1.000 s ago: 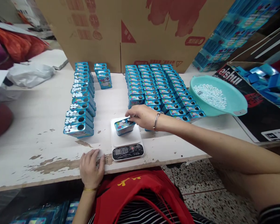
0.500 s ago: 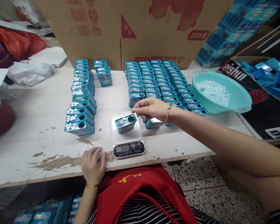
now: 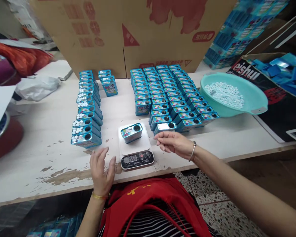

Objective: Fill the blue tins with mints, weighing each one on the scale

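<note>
A blue candy tin (image 3: 131,133) with a round hole in its lid stands on the white kitchen scale (image 3: 124,149); at least one white candy lies on top of it. My right hand (image 3: 174,143) is to the right of the scale, in front of the nearest tins, its fingers pinched together. Whether a candy is between those fingertips is hidden. My left hand (image 3: 101,171) hovers by the table edge, left of the scale, its fingers apart and holding nothing.
On the left runs a row of tins (image 3: 86,140) topped with white candies. Several more rows of tins (image 3: 187,121) stand at right, beside a turquoise basin (image 3: 254,107) of white candies. A large cardboard box (image 3: 101,42) closes off the back.
My right hand has moved from above the tin on the scale to the right and nearer to me. My left hand has lifted from the tabletop and spread its fingers.
</note>
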Demonstrator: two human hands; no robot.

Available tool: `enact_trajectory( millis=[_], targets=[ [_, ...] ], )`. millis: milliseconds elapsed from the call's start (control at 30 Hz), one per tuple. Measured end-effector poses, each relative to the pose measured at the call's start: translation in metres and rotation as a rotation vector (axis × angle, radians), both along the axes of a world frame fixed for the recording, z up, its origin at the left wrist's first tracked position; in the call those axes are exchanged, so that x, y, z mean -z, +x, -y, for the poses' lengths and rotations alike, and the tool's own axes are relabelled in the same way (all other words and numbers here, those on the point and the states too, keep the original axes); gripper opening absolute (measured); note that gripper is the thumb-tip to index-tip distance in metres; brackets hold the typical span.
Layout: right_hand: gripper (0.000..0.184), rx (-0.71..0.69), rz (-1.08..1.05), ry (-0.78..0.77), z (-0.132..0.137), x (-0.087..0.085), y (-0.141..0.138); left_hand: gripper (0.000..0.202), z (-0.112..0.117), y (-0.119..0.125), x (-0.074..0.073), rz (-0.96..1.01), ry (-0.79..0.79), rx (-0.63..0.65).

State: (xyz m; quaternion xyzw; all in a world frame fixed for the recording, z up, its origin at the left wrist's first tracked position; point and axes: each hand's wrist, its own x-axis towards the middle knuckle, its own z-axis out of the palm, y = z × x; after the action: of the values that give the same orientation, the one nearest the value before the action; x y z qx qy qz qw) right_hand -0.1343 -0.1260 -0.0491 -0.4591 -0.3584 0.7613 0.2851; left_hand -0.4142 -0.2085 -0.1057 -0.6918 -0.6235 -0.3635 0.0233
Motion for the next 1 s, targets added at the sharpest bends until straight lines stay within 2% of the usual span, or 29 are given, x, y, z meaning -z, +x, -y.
enact_trajectory(
  millis=[100, 167, 300, 433, 533, 600, 667, 733, 867, 1000],
  targets=[
    [0.038, 0.081, 0.033, -0.051, 0.015, 0.015, -0.004, 0.035, -0.024, 0.018, -0.032, 0.006, 0.046, 0.075],
    [0.040, 0.118, 0.044, 0.001, 0.016, 0.017, -0.010, 0.031, -0.041, 0.028, -0.048, 0.004, 0.064, 0.096],
    [0.043, 0.141, -0.019, 0.106, 0.009, 0.008, -0.026, 0.025, -0.073, 0.040, -0.064, -0.043, -0.013, 0.086],
    [0.044, 0.111, -0.101, 0.047, 0.008, 0.008, -0.039, 0.018, -0.098, 0.042, -0.067, -0.125, -0.193, 0.130],
    [0.040, 0.101, -0.203, -0.038, 0.013, 0.014, -0.044, 0.014, -0.101, 0.047, -0.071, -0.154, -0.179, 0.163],
    [0.038, 0.112, -0.311, -0.102, 0.015, 0.016, -0.045, 0.014, -0.095, 0.055, -0.077, -0.177, -0.118, 0.254],
    [0.037, 0.117, -0.438, -0.183, 0.016, 0.016, -0.046, 0.013, -0.088, 0.064, -0.083, -0.226, -0.095, 0.410],
    [0.036, 0.128, -0.532, -0.246, 0.016, 0.015, -0.045, 0.019, -0.082, 0.069, -0.087, -0.260, -0.094, 0.510],
    [0.026, 0.231, -0.529, -0.225, 0.021, 0.022, -0.033, 0.048, -0.086, 0.058, -0.081, -0.169, -0.102, 0.399],
    [0.028, 0.349, -0.435, -0.248, 0.028, 0.044, -0.012, 0.069, -0.094, 0.039, -0.066, -0.165, -0.258, 0.383]
  ],
)
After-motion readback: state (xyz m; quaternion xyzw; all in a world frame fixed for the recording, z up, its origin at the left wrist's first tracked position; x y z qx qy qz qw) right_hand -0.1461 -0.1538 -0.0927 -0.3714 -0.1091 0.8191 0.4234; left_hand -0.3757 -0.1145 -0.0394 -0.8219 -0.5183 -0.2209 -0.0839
